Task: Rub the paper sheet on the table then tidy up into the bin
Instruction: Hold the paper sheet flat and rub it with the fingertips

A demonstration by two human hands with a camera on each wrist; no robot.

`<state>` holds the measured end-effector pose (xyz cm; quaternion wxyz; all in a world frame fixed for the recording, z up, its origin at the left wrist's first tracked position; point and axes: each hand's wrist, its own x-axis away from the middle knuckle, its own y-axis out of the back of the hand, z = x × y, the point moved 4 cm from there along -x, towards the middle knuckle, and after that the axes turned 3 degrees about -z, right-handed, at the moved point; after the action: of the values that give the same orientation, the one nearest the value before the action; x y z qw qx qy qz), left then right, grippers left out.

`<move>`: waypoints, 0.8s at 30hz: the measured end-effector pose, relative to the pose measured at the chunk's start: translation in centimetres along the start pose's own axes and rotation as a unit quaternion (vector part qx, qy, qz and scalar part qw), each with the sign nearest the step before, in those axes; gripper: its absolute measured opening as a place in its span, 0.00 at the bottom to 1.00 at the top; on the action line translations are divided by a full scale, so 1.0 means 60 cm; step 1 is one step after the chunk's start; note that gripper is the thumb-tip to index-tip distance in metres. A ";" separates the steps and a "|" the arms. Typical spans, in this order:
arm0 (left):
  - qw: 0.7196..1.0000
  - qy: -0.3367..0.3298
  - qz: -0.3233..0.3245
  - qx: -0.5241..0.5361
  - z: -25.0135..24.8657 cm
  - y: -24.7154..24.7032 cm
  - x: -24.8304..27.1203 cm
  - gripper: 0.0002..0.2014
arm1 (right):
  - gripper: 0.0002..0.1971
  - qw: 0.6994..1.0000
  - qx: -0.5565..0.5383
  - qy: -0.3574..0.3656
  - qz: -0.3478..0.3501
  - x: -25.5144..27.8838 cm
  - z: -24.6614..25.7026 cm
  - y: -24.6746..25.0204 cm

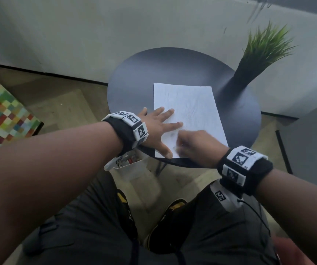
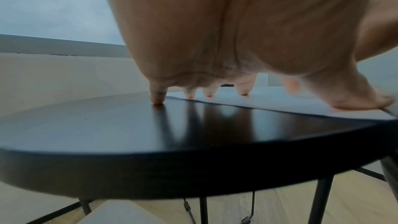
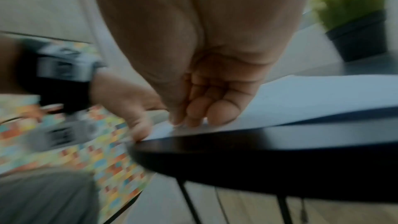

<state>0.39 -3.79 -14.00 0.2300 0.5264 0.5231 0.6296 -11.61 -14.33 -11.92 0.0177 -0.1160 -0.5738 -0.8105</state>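
Both forearms are reaching over one round black worktop (image 1: 134, 83) standing on pale wood flooring by a grey wall. One paper sheet (image 1: 188, 108) is lying flat on it, beside one potted plant (image 1: 257, 54). Left hand (image 1: 157, 129) is pressing the sheet with spread, straight fingers; right hand (image 1: 197, 144) has its grip curled against the sheet's near edge, blurred, contents unclear.

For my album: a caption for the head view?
Left hand pins white paper sheet on round dark table; right hand rubs its near corner.
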 end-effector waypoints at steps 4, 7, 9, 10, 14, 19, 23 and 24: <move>1.000 0.004 0.005 -0.011 0.000 0.000 -0.005 0.59 | 0.06 1.000 -0.010 -0.013 0.007 -0.013 -0.014 0.024; 1.000 0.008 0.006 -0.011 0.000 0.000 -0.005 0.59 | 0.07 0.996 0.001 -0.073 -0.058 -0.023 -0.036 0.031; 1.000 0.007 0.004 -0.009 -0.001 -0.001 -0.004 0.59 | 0.07 0.999 0.013 -0.008 -0.035 -0.010 0.002 0.007; 1.000 0.007 0.001 -0.009 -0.002 -0.001 -0.005 0.58 | 0.07 0.999 0.010 0.034 -0.009 -0.003 0.017 -0.003; 1.000 0.011 0.004 -0.009 -0.003 -0.002 -0.006 0.58 | 0.05 0.998 -0.019 -0.045 -0.032 -0.031 -0.025 0.029; 1.000 0.014 0.000 -0.007 0.000 -0.003 -0.008 0.59 | 0.09 0.999 0.009 0.045 -0.009 -0.013 0.024 -0.011; 1.000 0.011 -0.001 -0.002 -0.002 -0.002 -0.008 0.59 | 0.07 0.998 -0.013 -0.049 -0.031 -0.046 -0.032 0.032; 1.000 0.012 -0.001 -0.004 -0.002 -0.002 -0.008 0.59 | 0.07 0.995 -0.007 -0.080 -0.057 -0.052 -0.047 0.036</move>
<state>0.42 -4.22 -14.29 0.2263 0.5176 0.5240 0.6374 -8.72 -18.05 -11.43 -0.0757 -0.1479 -0.5734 -0.8023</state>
